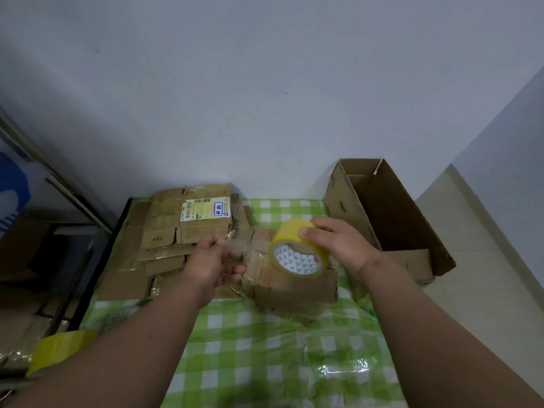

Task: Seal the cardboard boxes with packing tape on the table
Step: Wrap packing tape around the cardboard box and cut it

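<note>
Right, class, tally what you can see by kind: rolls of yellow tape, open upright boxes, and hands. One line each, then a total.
Rolls of yellow tape: 2, one held by the right hand above the table, one at the lower left edge
Open upright boxes: 1
Hands: 2, right and left hand
Total: 5

Two rolls of yellow tape, one point(298, 248) held above the bench point(265, 348), one point(59, 348) off its left edge, one open carton point(388, 219) right of the bench, several flattened boxes point(182, 231), count unclear, two hands
</note>
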`<control>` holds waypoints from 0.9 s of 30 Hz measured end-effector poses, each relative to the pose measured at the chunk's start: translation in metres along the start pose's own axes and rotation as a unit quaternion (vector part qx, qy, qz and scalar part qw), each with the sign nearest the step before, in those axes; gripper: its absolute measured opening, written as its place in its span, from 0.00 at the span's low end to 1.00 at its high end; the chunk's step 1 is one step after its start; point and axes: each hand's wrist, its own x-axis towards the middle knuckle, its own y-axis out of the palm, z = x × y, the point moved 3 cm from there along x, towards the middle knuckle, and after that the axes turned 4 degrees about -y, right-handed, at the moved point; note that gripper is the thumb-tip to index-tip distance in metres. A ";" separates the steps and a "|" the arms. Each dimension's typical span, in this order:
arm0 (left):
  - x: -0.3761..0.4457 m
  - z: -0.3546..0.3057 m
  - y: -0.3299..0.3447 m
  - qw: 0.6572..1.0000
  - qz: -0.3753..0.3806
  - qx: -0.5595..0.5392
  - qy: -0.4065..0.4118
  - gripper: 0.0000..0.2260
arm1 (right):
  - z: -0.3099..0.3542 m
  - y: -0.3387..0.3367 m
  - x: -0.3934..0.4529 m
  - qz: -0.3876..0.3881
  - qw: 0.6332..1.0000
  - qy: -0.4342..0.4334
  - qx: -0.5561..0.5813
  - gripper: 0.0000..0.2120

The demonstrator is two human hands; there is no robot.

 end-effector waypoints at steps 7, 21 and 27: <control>-0.003 0.008 -0.014 0.999 -0.035 0.022 -0.011 0.07 | 0.005 0.006 0.010 0.036 0.995 -0.049 -0.083 0.16; 0.017 0.015 -0.008 0.990 -0.101 0.097 -0.035 0.06 | -0.017 0.006 0.015 0.023 0.998 -0.031 -0.044 0.15; 0.022 0.032 0.011 0.974 -0.072 0.204 -0.061 0.05 | -0.016 0.007 0.011 0.017 0.999 -0.032 -0.001 0.21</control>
